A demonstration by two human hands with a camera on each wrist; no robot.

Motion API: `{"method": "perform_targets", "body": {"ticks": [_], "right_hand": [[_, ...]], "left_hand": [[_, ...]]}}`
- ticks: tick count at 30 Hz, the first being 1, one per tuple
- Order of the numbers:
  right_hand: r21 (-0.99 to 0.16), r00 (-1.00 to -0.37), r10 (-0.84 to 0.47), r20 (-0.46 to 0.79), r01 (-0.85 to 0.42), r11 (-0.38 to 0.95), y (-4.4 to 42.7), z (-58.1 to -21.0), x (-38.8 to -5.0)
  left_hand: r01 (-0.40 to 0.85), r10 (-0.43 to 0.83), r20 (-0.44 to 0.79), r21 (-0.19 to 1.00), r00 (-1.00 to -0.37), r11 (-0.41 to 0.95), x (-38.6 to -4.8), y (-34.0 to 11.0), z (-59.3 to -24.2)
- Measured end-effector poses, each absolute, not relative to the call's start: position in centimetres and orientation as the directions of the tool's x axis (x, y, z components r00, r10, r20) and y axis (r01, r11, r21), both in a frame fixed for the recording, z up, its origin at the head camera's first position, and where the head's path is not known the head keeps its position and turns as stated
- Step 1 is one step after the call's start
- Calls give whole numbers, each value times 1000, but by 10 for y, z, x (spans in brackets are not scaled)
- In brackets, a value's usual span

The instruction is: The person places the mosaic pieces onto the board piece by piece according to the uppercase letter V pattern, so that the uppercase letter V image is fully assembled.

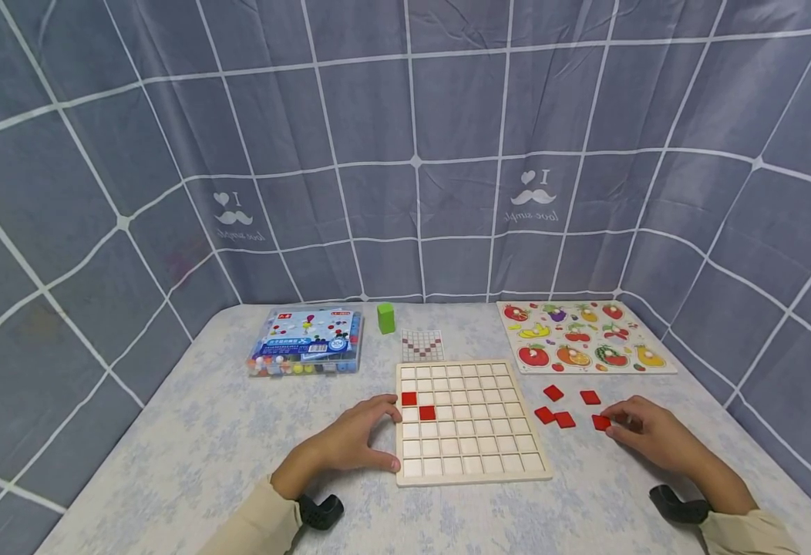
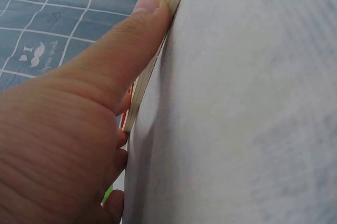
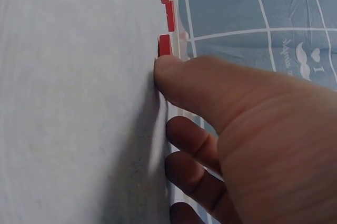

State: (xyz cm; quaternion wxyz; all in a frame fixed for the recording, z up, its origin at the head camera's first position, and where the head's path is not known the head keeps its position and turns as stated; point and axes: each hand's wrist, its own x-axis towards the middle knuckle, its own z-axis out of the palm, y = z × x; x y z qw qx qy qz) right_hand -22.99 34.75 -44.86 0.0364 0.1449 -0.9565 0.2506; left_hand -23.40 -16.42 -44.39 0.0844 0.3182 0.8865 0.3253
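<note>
As one red tile (image 1: 601, 423) sits pinched by my right hand (image 1: 658, 439), I remotely see four loose tiles (image 1: 565, 420) left of it; farther left, two placed tiles (image 1: 427, 413) occupy the gridded board (image 1: 471, 430), which my spread left hand (image 1: 350, 438) touches; five remain off it.

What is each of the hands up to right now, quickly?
Left hand: open, touching the left edge of the grid board.
Right hand: closed, pinching a red tile.

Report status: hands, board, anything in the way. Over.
Left hand touches left edge of grid board. Right hand pinches red tile. Board holds two placed tiles. Two loose tiles between pinched tile and board.
</note>
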Motion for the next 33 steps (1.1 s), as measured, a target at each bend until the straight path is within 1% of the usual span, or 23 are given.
{"method": "perform_targets", "body": {"ticks": [11, 22, 33], "right_hand": [[-453, -952, -261, 163, -307, 837, 346, -447, -229], [-453, -956, -260, 139, -295, 841, 346, -448, -228], [-445, -948, -272, 168, -319, 837, 345, -447, -232]], "left_hand": [[504, 617, 49, 629, -785, 592, -235, -163, -445], [495, 614, 36, 629, -789, 599, -234, -164, -448], [507, 619, 49, 627, -784, 592, -235, -165, -443]]}}
